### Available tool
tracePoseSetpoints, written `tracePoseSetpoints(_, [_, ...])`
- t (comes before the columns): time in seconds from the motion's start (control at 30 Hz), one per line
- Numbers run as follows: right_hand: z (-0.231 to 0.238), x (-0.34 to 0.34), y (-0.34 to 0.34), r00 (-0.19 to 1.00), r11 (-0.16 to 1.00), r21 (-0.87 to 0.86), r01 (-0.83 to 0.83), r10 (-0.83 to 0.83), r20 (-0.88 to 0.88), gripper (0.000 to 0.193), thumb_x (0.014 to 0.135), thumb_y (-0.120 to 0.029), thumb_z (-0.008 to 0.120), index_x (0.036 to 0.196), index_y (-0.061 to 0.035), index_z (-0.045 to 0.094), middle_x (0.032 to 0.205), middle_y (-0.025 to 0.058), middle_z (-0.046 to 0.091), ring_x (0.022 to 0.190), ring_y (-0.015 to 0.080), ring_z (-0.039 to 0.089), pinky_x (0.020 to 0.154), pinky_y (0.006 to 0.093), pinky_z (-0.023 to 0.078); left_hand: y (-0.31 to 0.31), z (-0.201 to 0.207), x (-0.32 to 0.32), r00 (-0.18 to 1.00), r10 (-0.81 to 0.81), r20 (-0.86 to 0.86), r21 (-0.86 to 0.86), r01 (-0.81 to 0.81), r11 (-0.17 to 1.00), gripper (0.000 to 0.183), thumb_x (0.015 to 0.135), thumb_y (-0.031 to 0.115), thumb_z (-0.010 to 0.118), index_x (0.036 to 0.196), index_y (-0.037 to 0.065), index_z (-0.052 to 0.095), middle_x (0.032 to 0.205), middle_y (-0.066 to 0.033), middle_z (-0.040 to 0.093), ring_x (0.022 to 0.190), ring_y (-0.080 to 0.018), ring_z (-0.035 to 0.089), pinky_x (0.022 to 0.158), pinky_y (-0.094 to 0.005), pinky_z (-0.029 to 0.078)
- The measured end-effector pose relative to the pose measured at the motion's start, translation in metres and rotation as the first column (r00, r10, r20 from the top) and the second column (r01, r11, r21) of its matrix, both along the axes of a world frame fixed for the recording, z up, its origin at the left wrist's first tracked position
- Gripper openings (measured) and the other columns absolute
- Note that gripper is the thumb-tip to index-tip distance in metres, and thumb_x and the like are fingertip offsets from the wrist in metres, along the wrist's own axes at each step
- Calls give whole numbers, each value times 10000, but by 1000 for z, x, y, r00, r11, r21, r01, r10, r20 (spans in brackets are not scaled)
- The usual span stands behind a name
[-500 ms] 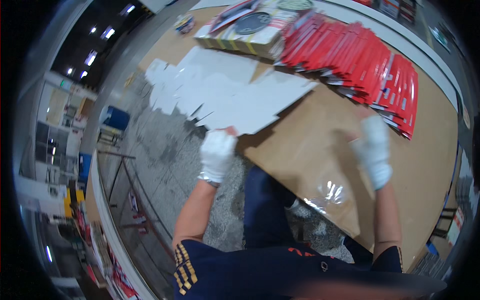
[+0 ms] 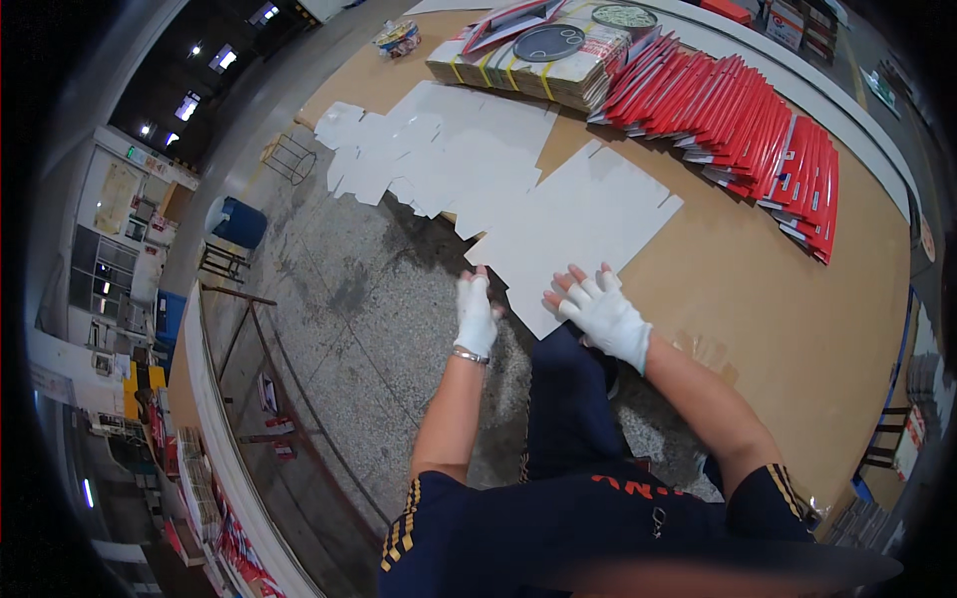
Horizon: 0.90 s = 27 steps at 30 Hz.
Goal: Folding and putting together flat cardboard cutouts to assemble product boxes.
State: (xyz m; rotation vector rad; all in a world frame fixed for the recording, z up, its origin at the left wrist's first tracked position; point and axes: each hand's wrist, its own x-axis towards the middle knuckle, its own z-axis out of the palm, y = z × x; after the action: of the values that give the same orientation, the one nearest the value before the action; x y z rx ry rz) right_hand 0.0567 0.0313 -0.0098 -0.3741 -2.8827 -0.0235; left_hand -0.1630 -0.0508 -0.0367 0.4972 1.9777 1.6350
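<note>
A white die-cut cardboard sheet [image 2: 593, 214] lies at a slant on the brown table, its near corner sticking out past the table edge above my leg. My right hand [image 2: 606, 321], in a white fingerless glove, rests over the near part of this sheet with its fingers spread. At the sheet's left edge is my left hand [image 2: 477, 314], gloved the same way, fingers stretched forward and thumb apart. Whether its fingertips touch the cardboard I cannot tell. More white cut sheets [image 2: 429, 140] overlap to the far left, some jutting over the edge.
A long fanned row of flat red packages [image 2: 738, 130] lies at the far right of the brown table [image 2: 788, 329]. Behind the sheets sits a strapped bundle of cardboard [image 2: 528, 75] with a dark round lid [image 2: 549, 43] on top. A metal-framed rack [image 2: 269, 399] stands at left.
One white sheet has come rightward and nearer, away from the other sheets. My right hand has moved left onto it from the bare table, and my left hand has shifted right and slightly nearer.
</note>
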Motion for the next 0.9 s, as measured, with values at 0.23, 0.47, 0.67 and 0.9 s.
tracePoseSetpoints(0.23, [-11, -36, 17, 958, 990, -134, -35, -5, -288, 488, 804, -79, 523, 1287, -64, 453, 1275, 138, 528, 1153, 336, 525, 911, 390, 470, 2, 38, -6, 697, -522, 491, 560, 207, 803, 557, 989, 419, 387, 1437, 115, 258, 1415, -96, 356, 1276, -277, 385, 1025, -495, 368])
tracePoseSetpoints(0.47, [-7, -77, 81, 789, 779, -607, 156, -468, -398, 308, 790, -69, 554, 1098, -72, 564, 937, 229, 607, 850, 400, 597, 739, 452, 487, 35, 21, 3, 737, -535, 413, 501, 307, 809, 505, 991, 339, 418, 1391, 37, 345, 1440, -122, 352, 1266, -313, 421, 1053, -458, 349])
tracePoseSetpoints(0.67, [92, -24, 92, 595, 954, -257, 156, -299, -746, 384, 772, 56, 562, 1142, -44, 576, 944, 243, 608, 911, 406, 602, 760, 405, 487, 12, -5, -15, 726, -424, -540, -366, 251, 896, 721, 920, 329, 565, 1422, -66, 229, 1492, -240, 226, 1390, -375, 211, 1140, -400, 188])
tracePoseSetpoints(0.9, [83, 172, -30, 771, 906, -163, 390, -418, -481, 311, 731, 25, 550, 1015, -56, 648, 961, 113, 650, 901, 292, 628, 945, 445, 450, -14, 14, 34, 56, -151, -987, -142, 139, 980, 1279, 646, 655, 700, 1486, 47, -48, 1538, -241, -21, 1424, -413, -29, 1083, -648, -23])
